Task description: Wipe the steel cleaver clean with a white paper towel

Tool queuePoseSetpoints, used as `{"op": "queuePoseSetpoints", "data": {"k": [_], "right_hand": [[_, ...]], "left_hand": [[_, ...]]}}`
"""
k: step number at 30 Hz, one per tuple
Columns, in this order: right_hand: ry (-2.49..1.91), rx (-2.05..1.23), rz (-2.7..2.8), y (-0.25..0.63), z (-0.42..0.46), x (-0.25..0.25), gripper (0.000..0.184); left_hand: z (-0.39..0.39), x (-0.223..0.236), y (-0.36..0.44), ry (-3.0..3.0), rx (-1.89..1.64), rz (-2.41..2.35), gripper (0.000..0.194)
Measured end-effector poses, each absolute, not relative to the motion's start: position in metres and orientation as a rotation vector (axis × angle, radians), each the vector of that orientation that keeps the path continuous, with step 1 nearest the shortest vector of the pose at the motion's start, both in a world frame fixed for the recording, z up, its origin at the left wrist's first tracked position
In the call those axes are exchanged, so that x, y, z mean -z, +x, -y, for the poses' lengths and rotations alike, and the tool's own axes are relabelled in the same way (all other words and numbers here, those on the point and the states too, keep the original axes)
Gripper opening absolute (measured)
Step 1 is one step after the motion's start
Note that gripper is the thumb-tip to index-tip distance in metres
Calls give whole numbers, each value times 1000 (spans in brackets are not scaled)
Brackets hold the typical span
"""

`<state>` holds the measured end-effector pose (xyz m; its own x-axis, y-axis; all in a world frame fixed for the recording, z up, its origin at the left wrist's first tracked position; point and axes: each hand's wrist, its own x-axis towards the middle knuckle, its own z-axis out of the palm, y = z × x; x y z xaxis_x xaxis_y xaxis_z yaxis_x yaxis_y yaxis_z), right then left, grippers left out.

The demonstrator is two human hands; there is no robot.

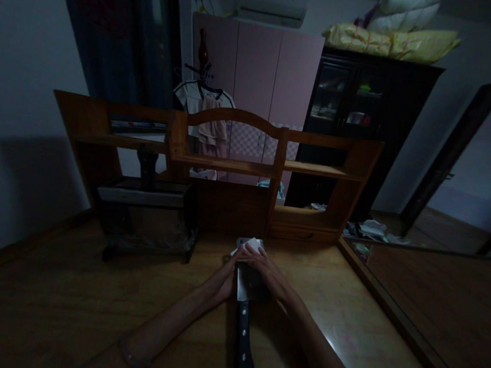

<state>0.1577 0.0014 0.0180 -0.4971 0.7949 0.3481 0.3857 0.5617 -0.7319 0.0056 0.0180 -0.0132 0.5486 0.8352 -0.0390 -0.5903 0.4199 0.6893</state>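
Observation:
A cleaver (243,287) lies flat on the wooden desk (80,307), its black handle (244,340) pointing toward me. My left hand (226,279) rests at the blade's left edge, fingers curled against it. My right hand (268,272) lies across the top of the blade, pressing a white cloth or paper (252,245) against its far end. Both forearms stretch forward from the bottom of the view. The far part of the blade is hidden beneath my fingers.
A wooden shelf unit (230,164) stands at the desk's back edge. A dark metal rack (144,214) sits at the back left. The desk's right edge (391,307) drops to the floor. Cabinets, hanging clothes and an open door lie beyond.

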Motion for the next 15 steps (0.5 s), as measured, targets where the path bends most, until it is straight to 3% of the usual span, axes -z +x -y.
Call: {"op": "queuePoseSetpoints", "data": {"k": [4,15], "right_hand": [[-911,-808,2125,153,1,-23,41],[-850,-1109,1977,158,11,-30,55]], "left_hand": [[-18,9,4,561,-913,-387,59],[-18,9,-2,557,-880,-547,57]]}}
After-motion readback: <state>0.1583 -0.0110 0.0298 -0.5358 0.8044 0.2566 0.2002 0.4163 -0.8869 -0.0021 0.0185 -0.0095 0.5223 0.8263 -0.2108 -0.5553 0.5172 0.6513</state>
